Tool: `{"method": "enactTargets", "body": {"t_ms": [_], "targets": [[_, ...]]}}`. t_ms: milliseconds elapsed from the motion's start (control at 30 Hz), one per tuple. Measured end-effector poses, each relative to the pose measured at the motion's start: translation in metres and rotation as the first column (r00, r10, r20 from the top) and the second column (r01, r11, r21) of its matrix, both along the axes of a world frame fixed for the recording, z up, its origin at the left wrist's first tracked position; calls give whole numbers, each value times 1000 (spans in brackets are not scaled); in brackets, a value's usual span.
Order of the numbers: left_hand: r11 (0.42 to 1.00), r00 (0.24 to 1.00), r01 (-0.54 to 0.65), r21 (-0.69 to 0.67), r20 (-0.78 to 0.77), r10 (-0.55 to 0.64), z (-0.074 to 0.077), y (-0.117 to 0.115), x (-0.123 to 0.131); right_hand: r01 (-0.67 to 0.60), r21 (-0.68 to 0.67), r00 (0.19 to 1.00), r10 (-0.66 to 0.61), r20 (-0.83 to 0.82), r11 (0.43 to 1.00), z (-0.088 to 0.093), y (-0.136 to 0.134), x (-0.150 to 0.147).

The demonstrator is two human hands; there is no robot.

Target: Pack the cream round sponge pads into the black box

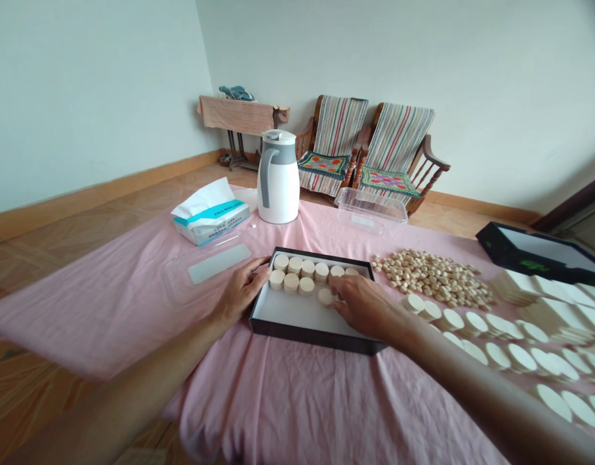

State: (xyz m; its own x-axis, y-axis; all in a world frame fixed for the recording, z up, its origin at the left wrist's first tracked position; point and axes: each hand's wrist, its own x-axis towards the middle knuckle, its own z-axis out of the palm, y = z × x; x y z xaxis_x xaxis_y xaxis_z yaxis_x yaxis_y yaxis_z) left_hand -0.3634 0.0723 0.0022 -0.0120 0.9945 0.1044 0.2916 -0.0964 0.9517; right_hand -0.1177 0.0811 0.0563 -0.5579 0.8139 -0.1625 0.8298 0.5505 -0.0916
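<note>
Left hand [243, 292] half open on the rim of a black box tray [311, 340], gripping nothing, right hand [362, 307] curved over cream discs [291, 283] in the tray — grip unclear.

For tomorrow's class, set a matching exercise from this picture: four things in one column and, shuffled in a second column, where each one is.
Things:
1. white vacuum jug
2. tissue pack
3. round pale discs
4. left hand

Places:
A. over the black tray's left edge
B. in rows inside the tray
C. lying on the pink cloth
D. standing upright behind the tray

Pairs: 1-D, 2-C, 3-B, 4-A
</note>
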Motion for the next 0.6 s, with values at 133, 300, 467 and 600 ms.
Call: {"method": "enactTargets", "body": {"t_ms": [133,300,467,600], "targets": [[1000,1000,1,-8,10,-1,0,0,0,-112,-139,993,105,-55,984,-1,1,11],[1000,1000,8,-8,11,-7,0,1,0,-152,-159,984,135,-115,975,-4,3,8],[1000,1000,10,-3,9,-10,1,0,0,-136,-148,984,117,-133,980,-7,5,0],[1000,1000,4,-8,15,-3,0,0,0,-153,-123,973,127,-193,981,-6,7,1]]}}
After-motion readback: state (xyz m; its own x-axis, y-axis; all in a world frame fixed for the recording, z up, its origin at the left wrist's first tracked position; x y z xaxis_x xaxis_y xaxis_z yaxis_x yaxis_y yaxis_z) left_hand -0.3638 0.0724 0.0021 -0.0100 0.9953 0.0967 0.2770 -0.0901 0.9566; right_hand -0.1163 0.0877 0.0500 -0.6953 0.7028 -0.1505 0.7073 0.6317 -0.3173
